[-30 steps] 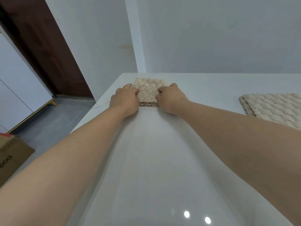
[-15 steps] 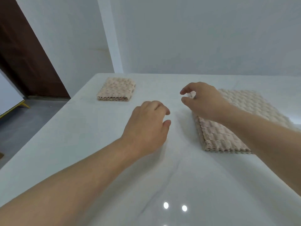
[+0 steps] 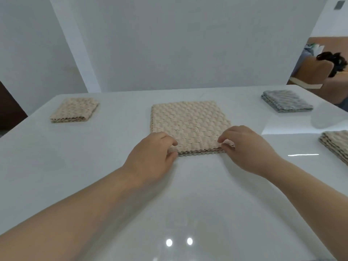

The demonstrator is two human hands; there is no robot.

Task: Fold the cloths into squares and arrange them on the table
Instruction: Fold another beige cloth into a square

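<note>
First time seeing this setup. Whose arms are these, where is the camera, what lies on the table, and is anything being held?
No machine here: the two grips are a person's bare hands, filmed by a wide-angle camera worn on their head. On the glossy white table lies a beige waffle-textured cloth, folded in layers. The left grip pinches its near left corner, the right grip its near right corner. Also there: a smaller folded beige cloth far left, a folded grey cloth far right, and a layered beige cloth at the right edge.
</note>
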